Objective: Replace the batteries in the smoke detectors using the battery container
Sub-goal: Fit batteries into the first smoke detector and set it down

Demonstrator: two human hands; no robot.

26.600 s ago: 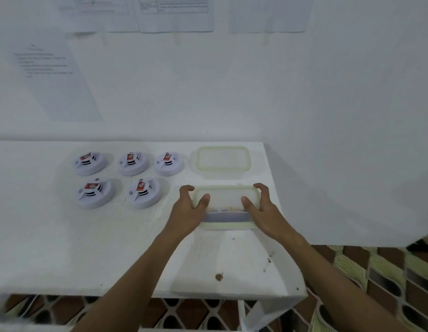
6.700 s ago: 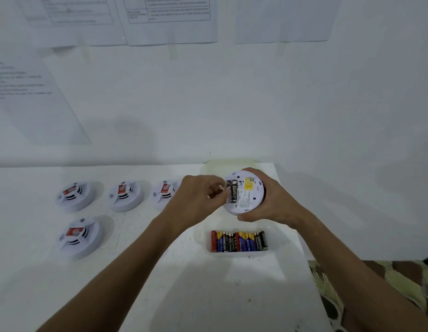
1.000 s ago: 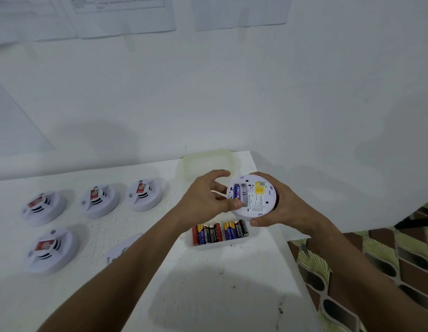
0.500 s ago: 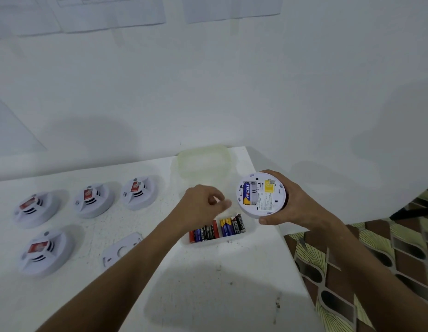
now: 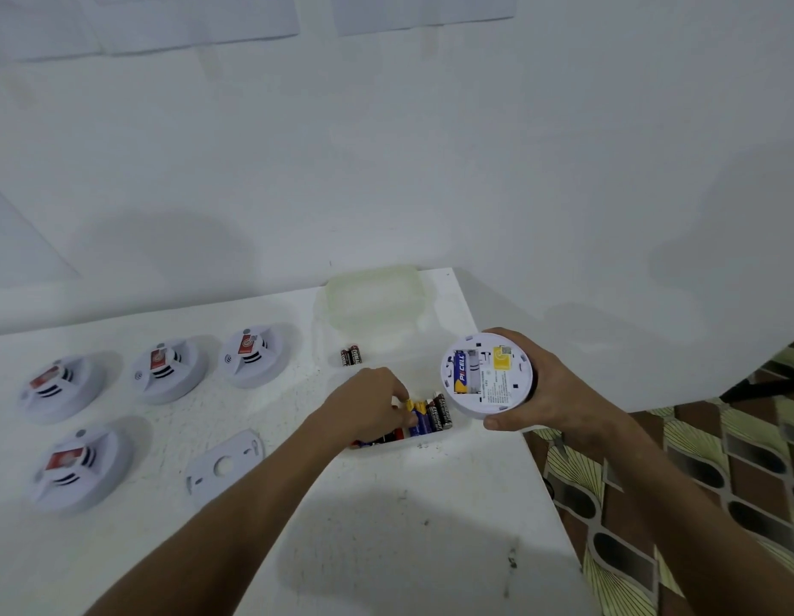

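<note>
Reaching into the battery container, our left hand curls its fingers over a blue-and-yellow battery, while our right hand grips the opened smoke detector above the table edge; four detectors, a loose backplate and two spent batteries lie nearby

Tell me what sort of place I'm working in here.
Probably a makeshift indoor workbench, not a proper workshop: a plain white painted table against a bare white wall with printed paper sheets taped up, and patterned brown-and-yellow floor tiles beside it.
</note>
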